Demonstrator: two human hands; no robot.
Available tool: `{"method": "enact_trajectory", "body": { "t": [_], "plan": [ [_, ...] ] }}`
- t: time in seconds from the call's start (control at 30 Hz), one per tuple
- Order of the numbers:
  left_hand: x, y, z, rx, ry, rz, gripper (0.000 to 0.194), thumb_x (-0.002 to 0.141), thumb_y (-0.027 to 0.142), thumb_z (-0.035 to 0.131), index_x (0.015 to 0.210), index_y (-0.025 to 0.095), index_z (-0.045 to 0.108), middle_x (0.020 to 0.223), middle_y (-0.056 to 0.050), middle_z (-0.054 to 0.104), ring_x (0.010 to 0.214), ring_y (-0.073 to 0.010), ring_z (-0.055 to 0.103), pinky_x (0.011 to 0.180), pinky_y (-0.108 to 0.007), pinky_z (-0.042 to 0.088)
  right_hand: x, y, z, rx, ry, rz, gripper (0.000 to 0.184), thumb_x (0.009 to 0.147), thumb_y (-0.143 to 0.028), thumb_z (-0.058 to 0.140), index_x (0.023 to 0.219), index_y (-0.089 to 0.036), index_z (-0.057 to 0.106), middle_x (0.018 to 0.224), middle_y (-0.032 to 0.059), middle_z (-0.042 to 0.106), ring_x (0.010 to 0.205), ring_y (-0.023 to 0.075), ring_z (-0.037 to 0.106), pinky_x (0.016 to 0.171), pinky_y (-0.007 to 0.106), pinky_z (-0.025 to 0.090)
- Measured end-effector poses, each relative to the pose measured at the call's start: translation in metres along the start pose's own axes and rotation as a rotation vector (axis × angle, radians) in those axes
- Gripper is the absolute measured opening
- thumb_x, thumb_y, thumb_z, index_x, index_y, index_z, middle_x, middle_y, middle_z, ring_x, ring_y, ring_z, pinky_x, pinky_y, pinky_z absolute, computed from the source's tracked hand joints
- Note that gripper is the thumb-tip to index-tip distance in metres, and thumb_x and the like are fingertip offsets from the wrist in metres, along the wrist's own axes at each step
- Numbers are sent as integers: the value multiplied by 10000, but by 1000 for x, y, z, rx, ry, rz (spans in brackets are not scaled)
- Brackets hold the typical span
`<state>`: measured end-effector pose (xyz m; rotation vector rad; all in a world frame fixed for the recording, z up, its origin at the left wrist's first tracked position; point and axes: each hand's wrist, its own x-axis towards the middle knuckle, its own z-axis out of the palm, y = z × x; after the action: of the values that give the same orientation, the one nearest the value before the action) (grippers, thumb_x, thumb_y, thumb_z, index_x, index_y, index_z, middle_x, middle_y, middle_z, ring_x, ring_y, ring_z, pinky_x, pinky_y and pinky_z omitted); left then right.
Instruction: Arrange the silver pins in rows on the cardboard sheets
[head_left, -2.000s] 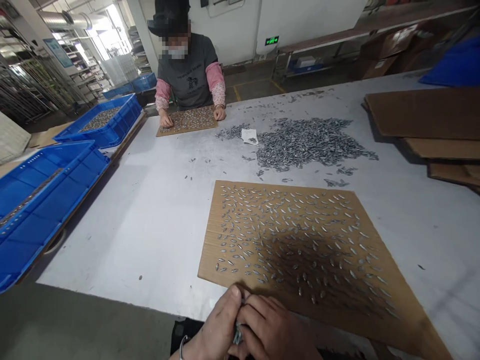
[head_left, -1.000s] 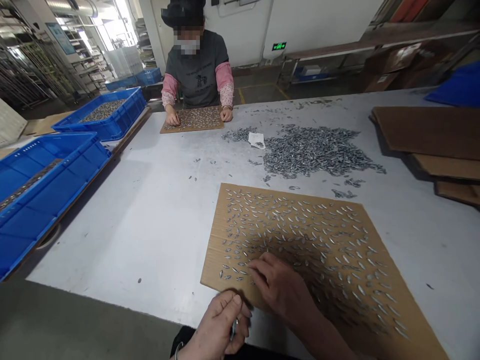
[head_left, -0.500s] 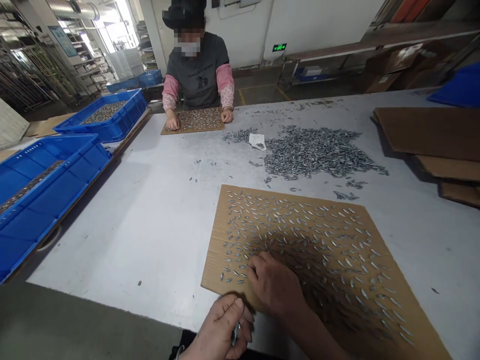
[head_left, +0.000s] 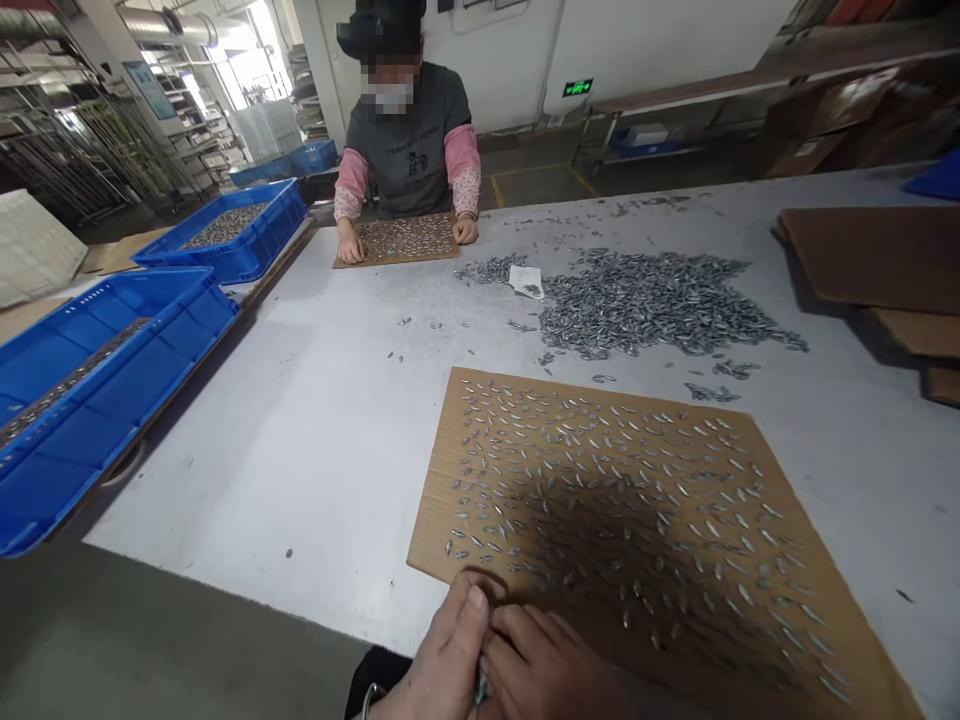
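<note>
In front of me lies a cardboard sheet covered with loose rows of small silvery spindle-shaped metal pieces. My left hand is curled at its near edge, closed around some of these metal pieces, a bit of which glints below the fingers. Against it rests my right hand, its fingers bent in and touching the left hand. Whatever the right fingertips grip is hidden. A large heap of the same pieces spreads on the table beyond the sheet.
Across the white table a person works with both hands at another filled cardboard sheet. Two blue crates stand along the left edge. Stacked cardboard lies at the right. A white scrap sits beside the heap.
My right hand has drawn back from the pieces on the cardboard to meet my left hand. The left hand stays in about the same place. The view has shifted slightly.
</note>
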<state>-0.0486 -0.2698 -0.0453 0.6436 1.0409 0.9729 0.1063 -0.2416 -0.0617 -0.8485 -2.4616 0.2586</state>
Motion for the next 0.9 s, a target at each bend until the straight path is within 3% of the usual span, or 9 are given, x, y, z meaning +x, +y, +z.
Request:
{"method": "enact_trajectory", "body": {
  "t": [0.13, 0.3, 0.43, 0.63, 0.77, 0.9],
  "plan": [
    [-3, 7, 2, 37, 53, -4, 659, 907, 821, 485, 1089, 199, 604, 858, -21, 586, 737, -150, 548, 627, -262, 416, -2, -2, 11, 10, 9, -17, 173, 941, -137, 489, 865, -249, 595, 764, 5, 646, 671, 184, 593, 649, 324, 408],
    [2, 8, -1, -19, 66, -59, 639, 868, 840, 536, 897, 201, 530, 681, 44, 503, 519, -77, 408, 482, -218, 276, 19, 2, -3, 60, 34, 11, 209, 958, -127, 441, 887, -252, 593, 825, 14, 679, 774, 176, 635, 726, 292, 456],
    [6, 3, -5, -75, 47, -49, 597, 850, 778, 644, 780, 225, 429, 572, 91, 451, 390, -35, 255, 391, -215, 133, 32, 8, -17, 51, 77, 59, 279, 987, -119, 390, 785, -257, 525, 721, -15, 612, 685, 155, 597, 653, 266, 435],
    [8, 0, -8, -89, 79, 32, 552, 920, 715, 604, 765, 200, 477, 532, 81, 458, 366, -27, 238, 380, -218, 99, 41, 23, -15, 216, -29, 185, 232, 1017, -176, 428, 858, -256, 578, 814, -13, 659, 723, 129, 640, 681, 219, 474],
    [8, 5, -8, -93, 116, -37, 613, 863, 783, 616, 768, 185, 521, 545, 65, 484, 349, -23, 252, 359, -218, 76, 57, 47, -3, 16, -32, 299, 265, 1010, -196, 465, 794, -242, 612, 780, 6, 652, 693, 150, 638, 657, 252, 435],
    [8, 3, -9, -107, 100, -57, 636, 804, 797, 676, 739, 187, 510, 541, 59, 504, 324, -15, 276, 343, -212, 98, 67, 56, 11, -112, -99, 301, 268, 991, -184, 500, 767, -233, 638, 776, 10, 650, 681, 151, 620, 642, 275, 379]
  ]
}}
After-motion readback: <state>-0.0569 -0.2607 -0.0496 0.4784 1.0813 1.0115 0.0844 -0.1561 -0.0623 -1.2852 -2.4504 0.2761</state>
